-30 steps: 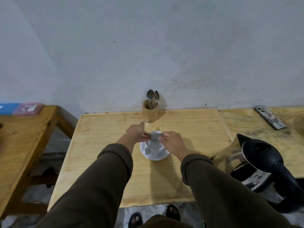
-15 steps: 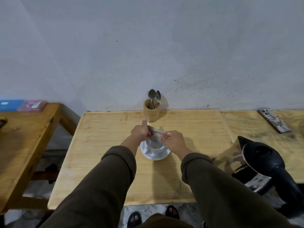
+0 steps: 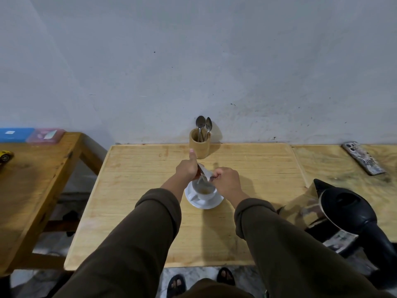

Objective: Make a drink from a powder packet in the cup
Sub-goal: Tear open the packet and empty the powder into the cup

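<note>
A white cup (image 3: 205, 193) stands on a white saucer (image 3: 212, 203) in the middle of the light wooden table (image 3: 139, 186). Brownish powder lies in the cup's bottom. Just above the cup, a small silvery powder packet (image 3: 205, 173) is tilted with its lower end over the cup. My left hand (image 3: 188, 167) pinches the packet's upper left end, thumb pointing up. My right hand (image 3: 225, 179) grips the packet's right end, close to the cup's rim.
A bamboo holder (image 3: 199, 144) with two spoons (image 3: 203, 125) stands against the wall behind the cup. A black and steel kettle (image 3: 341, 214) sits at the right. A phone (image 3: 363, 158) lies at the far right. A second wooden table (image 3: 32, 186) is on the left.
The packet went from held flat over the cup to tilted, its lower end down toward the cup. Powder now shows in the cup. My left hand rose slightly.
</note>
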Tool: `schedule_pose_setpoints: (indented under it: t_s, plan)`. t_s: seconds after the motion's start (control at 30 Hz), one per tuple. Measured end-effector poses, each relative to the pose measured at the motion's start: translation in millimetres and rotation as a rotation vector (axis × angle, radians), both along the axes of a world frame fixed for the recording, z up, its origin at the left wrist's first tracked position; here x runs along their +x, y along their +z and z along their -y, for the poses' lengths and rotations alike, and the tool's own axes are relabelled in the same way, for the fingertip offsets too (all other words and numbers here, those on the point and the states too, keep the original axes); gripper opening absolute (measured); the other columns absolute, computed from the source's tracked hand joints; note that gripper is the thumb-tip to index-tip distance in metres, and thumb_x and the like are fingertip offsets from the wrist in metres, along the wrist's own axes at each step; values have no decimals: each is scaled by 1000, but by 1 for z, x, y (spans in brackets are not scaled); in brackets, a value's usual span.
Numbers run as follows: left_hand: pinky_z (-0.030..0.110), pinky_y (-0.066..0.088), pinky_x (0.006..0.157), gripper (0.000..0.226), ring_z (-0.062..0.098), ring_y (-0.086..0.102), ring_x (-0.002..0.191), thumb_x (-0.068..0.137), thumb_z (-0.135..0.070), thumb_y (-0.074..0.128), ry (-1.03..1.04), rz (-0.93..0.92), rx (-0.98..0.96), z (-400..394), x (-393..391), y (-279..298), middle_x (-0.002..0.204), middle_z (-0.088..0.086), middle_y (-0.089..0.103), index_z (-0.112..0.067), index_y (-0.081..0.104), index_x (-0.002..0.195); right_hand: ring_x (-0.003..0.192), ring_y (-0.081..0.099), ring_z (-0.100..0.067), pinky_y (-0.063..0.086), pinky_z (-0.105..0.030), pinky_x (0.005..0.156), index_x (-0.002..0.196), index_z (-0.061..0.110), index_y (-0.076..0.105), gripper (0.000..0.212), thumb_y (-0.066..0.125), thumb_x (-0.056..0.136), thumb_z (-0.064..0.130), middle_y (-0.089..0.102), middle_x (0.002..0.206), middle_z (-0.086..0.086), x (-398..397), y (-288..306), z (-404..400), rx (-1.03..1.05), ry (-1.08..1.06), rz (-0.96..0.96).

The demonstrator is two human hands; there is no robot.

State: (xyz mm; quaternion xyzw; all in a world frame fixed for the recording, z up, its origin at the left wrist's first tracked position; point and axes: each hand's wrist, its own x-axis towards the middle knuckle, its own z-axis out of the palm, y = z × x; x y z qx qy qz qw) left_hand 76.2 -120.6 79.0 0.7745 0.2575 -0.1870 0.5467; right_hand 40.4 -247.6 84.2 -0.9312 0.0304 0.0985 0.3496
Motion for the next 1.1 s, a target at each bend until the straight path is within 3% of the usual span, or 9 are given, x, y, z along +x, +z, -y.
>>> schedule_pose_setpoints:
  t_s: [0.3,0.4,0.5,0.57,0.67,0.73,0.83,0.97,1.1]
  plan:
    - [43,47,103,90,35,65,105,93,-62,6,-33,47,70,-1,1,3,106,20,73,-8,77,93,67,43,-20,28,-13,47,44,23,35,48,64,78,6,39,50,5,0,3,-1,2,-62,-20]
    - [44,47,103,90,35,65,104,92,-63,5,-57,48,135,-1,2,3,106,22,72,0,69,85,67,43,-20,31,-21,50,45,19,39,43,61,80,7,46,55,-4,1,3,-2,-16,-64,-8]
    - [44,46,104,83,34,66,104,94,-61,6,-70,59,132,-1,2,3,101,20,73,-6,66,78,69,45,-20,30,-23,54,55,15,48,32,61,84,14,51,62,-5,1,3,-3,-30,-49,-14]
    - [43,47,103,88,34,67,104,93,-63,6,-70,44,104,-2,1,2,100,19,74,-2,70,83,70,46,-19,26,-23,50,59,14,52,29,58,88,18,51,64,-4,1,4,-3,-20,-45,-16]
    - [41,49,102,93,34,68,102,92,-64,8,-74,52,102,-4,1,-2,101,22,74,2,73,95,73,46,-20,31,-22,65,69,7,62,23,54,89,16,53,72,-7,2,5,-1,-29,-34,-16]
    - [41,49,102,92,33,68,101,93,-62,7,-92,57,109,-4,0,1,101,21,75,2,73,92,73,46,-21,32,-24,66,57,11,54,31,53,89,13,51,67,-6,1,4,0,-35,-8,-21]
    - [42,47,103,94,33,68,102,93,-62,5,-117,62,150,-3,-1,4,101,21,74,2,73,97,70,46,-22,32,-24,65,46,23,37,46,54,88,11,41,52,3,-2,4,0,-38,-5,-24]
    - [43,47,103,92,34,66,105,93,-61,5,-134,60,171,-2,-3,9,106,21,72,2,72,99,68,46,-20,32,-23,61,58,15,49,29,59,85,13,43,54,2,-2,4,-2,-44,1,-26]
    - [43,46,104,87,34,65,106,93,-62,7,-150,52,166,-1,-6,11,108,22,71,-1,69,93,60,40,-19,25,-16,46,49,22,33,46,64,82,20,38,51,6,1,4,-3,-68,-4,21]
